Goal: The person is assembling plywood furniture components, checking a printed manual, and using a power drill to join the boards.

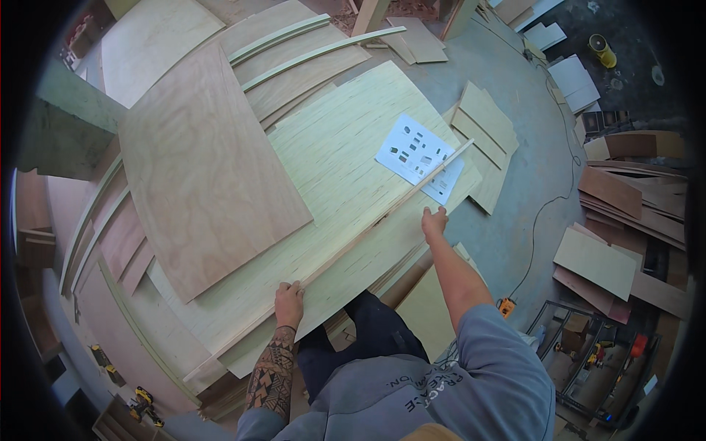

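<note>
The left hand [289, 304], curled, touches one strip [342, 249] along the near edge of one panel [346, 140]; the right hand [434, 223], half-curled, is near its right corner. Whether either grips, I cannot tell. The strip crosses one paper [413, 145].

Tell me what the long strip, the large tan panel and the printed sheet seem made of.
Long strip: probably bare wood, given its pale, matt surface.
Large tan panel: likely uncoated plywood; wavy grain, no obvious gloss.
Printed sheet: apparently plain matt paper; thin, white, with small pictures.
</note>
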{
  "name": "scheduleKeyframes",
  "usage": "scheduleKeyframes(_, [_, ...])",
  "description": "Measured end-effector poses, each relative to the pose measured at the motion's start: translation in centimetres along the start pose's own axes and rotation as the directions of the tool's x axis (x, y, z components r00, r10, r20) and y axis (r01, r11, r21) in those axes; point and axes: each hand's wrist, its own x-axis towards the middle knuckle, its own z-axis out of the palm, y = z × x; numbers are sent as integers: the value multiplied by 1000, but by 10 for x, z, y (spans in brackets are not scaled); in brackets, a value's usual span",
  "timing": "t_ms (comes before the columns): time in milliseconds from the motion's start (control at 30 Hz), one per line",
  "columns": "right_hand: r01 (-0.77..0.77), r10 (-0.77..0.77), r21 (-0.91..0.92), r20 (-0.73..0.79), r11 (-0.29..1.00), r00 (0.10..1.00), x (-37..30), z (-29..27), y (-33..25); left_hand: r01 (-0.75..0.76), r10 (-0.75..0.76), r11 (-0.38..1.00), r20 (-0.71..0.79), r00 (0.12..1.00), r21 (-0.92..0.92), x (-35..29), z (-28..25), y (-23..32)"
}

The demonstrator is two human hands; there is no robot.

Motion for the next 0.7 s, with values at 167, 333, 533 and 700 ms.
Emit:
scheduleKeyframes(167, [3,17,181,-110,984,994,93,-9,22,-144,139,983,-51,989,-116,0,-6,19])
scheduleKeyframes(333, [-170,203,250,-114,953,972,107,31,-32,-104,94,986,-77,993,-131,-24,-29,30])
scheduleKeyframes(533, [-180,134,650,120,739,984,85,94,-135,-12,4,999,-158,987,-51,-14,-42,40])
scheduleKeyframes(700, [-353,160,836,314,420,936,127,74,-91,-174,170,985,-182,969,-10,27,-34,47])
